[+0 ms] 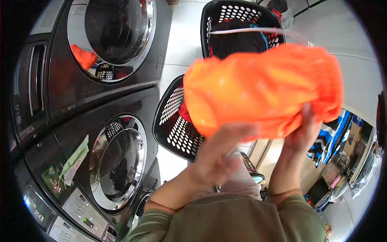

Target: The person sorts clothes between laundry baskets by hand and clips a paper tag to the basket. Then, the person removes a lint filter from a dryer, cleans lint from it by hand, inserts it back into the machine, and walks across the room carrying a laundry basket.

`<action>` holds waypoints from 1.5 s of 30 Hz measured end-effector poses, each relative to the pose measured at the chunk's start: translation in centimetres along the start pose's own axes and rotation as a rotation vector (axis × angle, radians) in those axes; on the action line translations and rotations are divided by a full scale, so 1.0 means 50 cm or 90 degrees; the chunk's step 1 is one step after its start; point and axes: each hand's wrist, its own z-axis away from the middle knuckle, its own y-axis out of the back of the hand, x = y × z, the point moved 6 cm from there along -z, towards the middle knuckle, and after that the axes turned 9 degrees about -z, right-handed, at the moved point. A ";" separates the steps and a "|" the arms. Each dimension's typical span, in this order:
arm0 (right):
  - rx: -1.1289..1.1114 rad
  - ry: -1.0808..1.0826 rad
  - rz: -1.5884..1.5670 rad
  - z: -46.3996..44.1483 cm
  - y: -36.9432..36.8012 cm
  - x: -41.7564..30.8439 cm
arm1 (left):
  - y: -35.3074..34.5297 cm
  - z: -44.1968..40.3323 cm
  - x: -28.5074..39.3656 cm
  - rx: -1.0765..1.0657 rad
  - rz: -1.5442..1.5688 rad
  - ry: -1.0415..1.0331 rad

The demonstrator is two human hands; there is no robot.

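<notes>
An orange garment (250,88) with a gathered, elastic-looking band at its right end is held up in front of me, slightly blurred by motion. My right hand (300,127) grips its lower right edge near that band, thumb on the near side. At the lower left edge is my left hand (221,153), blurred, its fingers stretched out against the cloth and the thumb apart. Behind the garment stand two black perforated laundry baskets: the far basket (207,36) holds dark clothes, and the nearer basket (159,133) shows a bit of red cloth.
Two dark front-loading machines stand on the left, with a far round door (117,32) and a near round door (121,165), both closed. A green-white paper strip (75,161) is on the near machine's front. At right, blue, black and white striped cloth (328,139) hangs by cluttered shelves.
</notes>
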 end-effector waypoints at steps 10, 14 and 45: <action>0.135 0.036 0.648 -0.204 0.246 0.303 | 0.108 0.398 -0.832 0.324 -0.198 0.720; -0.118 0.001 0.577 0.039 0.109 0.431 | 0.043 0.425 -1.038 0.176 -0.549 0.650; -0.269 -0.392 -0.043 0.033 0.105 0.214 | 0.219 0.048 -0.261 0.232 0.430 0.136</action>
